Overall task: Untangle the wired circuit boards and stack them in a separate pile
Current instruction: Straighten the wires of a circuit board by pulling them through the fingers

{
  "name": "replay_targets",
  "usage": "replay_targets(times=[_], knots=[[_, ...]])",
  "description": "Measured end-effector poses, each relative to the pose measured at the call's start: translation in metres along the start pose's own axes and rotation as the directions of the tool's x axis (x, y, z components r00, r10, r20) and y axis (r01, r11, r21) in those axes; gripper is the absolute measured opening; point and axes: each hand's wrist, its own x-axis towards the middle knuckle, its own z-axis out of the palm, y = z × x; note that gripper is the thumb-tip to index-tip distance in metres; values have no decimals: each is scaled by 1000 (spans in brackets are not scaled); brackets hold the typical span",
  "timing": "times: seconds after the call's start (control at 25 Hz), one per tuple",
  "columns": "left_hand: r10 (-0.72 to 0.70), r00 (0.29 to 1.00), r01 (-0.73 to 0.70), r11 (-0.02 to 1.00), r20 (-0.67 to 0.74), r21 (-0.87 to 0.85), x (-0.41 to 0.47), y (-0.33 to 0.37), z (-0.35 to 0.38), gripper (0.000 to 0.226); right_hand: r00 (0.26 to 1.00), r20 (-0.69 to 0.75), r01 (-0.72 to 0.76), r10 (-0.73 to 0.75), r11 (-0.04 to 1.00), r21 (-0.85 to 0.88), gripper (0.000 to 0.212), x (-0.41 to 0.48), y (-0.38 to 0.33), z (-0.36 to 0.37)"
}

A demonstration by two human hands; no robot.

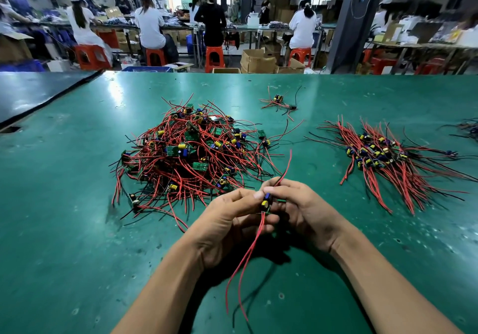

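Left hand (227, 219) and right hand (306, 210) pinch board (266, 203) over green table (77, 230).

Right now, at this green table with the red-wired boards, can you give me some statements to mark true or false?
1. The left hand and right hand together hold one small green circuit board with red wires. True.
2. The large tangled heap of wired boards lies on the person's right. False: the tangled heap lies left; the neater sorted pile lies right.
3. The held board's wires dangle towards the green table. True.
4. The plastic stools behind are blue. False: the stools are orange-red.
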Motion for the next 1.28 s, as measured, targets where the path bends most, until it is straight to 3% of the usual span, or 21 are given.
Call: replay_targets(times=[0.28, 0.4, 0.52, 0.6, 0.68, 0.84, 1.04, 1.28], knots=[[52, 995, -38, 986, -82, 160, 3, -3, 2, 26, 997, -71, 5, -5, 1000, -9, 18, 2, 1, -2], [67, 989, -33, 968, -129, 248, 6, -6, 5, 13, 999, -36, 11, -12, 999, -52, 22, 4, 4, -3], [95, 979, -48, 968, -182, 248, 7, -7, 6, 16, 1000, 18, 3, -2, 995, -101, 28, 4, 5, -5], [123, 972, -68, 963, -201, 261, 7, -7, 8, 8, 999, 35, -4, 6, 999, -37, 23, 5, 5, -5], [172, 956, -101, 954, -239, 283, 8, -7, 9, 13, 1000, -13, 6, -6, 1000, -3, 21, 7, 5, -5], [292, 920, -176, 904, -263, 390, 11, -11, 10, 19, 991, -131, 24, -38, 994, -111, 27, 8, 7, -2], [305, 922, -170, 874, -240, 456, 11, -12, 9, 21, 965, -243, 77, -98, 993, -95, 16, 8, 7, -1], [375, 888, -218, 852, -265, 475, 7, -14, 10, 12, 981, -185, 29, -62, 985, -173, 18, 4, 10, 9]])
